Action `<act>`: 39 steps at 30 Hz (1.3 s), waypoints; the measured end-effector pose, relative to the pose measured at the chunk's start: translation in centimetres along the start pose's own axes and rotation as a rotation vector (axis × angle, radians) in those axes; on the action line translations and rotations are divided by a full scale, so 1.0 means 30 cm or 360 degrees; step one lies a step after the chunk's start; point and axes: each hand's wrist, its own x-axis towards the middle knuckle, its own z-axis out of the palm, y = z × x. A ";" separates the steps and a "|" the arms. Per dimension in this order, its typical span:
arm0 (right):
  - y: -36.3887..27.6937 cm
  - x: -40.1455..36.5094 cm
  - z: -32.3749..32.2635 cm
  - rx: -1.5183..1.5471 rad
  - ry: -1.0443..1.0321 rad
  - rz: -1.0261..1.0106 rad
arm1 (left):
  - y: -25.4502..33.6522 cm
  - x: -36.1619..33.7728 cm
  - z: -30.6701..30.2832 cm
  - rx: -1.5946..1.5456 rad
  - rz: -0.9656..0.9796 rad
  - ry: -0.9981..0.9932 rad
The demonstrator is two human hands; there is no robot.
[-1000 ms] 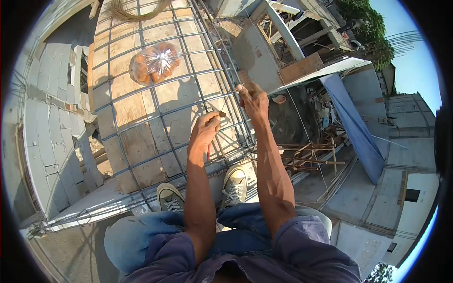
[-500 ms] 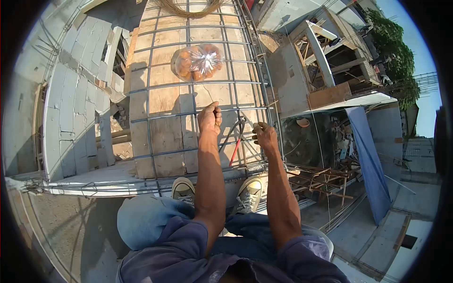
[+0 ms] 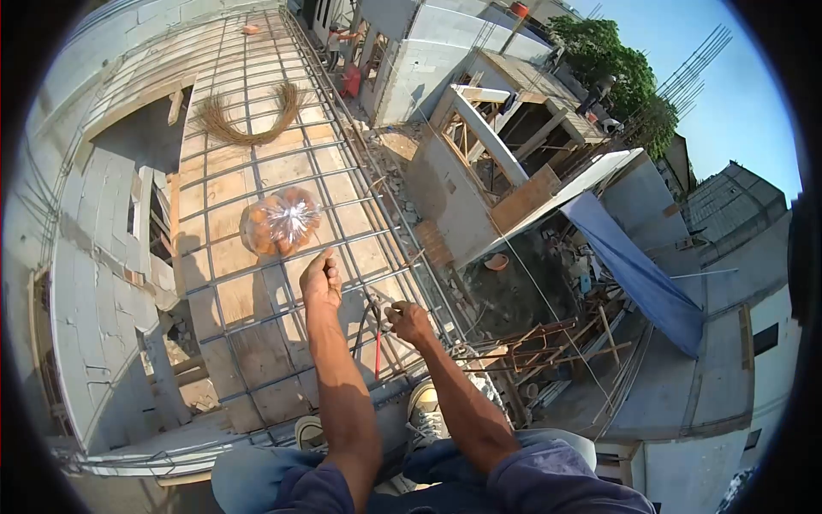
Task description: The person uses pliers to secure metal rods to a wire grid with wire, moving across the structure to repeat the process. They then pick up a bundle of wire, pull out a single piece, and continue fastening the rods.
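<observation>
My left hand [image 3: 322, 279] is closed in a pinch above the rebar grid [image 3: 257, 270]. A thin wire seems to come from its fingertips, though it is barely visible. To its right, my right hand [image 3: 411, 324] is also closed, with curled fingers; what they hold, if anything, is too small to make out. Between the hands, a pair of pincers [image 3: 378, 347] with one red handle and one dark handle rests on the grid. Just beyond my left hand lies a clear plastic bag [image 3: 282, 221] with orange-brown round items inside.
A bent bundle of thin wire [image 3: 250, 135] lies farther up the grid, over wooden boards [image 3: 231, 295]. My shoes [image 3: 425, 411] stand at the near edge. On the right the level drops to debris and a blue tarp [image 3: 634, 274]. Another person [image 3: 336, 44] is far off.
My view has tilted up and turned, so more of the grid, the whole wire bundle and the far buildings show. Both hands keep nearly the same places beside the pincers.
</observation>
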 end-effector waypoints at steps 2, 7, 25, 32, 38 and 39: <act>0.066 0.045 0.033 0.0185 -0.0037 0.0033 | 0.075 -0.017 0.127 0.0032 0.0183 -0.0127; -0.083 -0.013 -0.027 0.0325 -0.0133 0.0184 | 0.338 -0.065 0.331 0.0027 0.0316 -0.0369; -0.014 0.001 0.050 -0.0277 -0.0031 0.0024 | -0.187 -0.148 -0.106 -0.0578 -0.0244 0.0127; -0.035 0.005 -0.017 -0.0186 -0.0297 0.0004 | -0.278 -0.208 -0.080 -0.0249 -0.0199 0.0175; -0.323 0.015 -0.185 0.1287 0.0134 -0.0087 | -0.239 -0.306 0.091 0.0911 0.0386 -0.0264; -0.370 0.029 -0.219 0.1301 0.0139 -0.0098 | -0.226 -0.338 0.133 0.1249 0.0648 -0.0353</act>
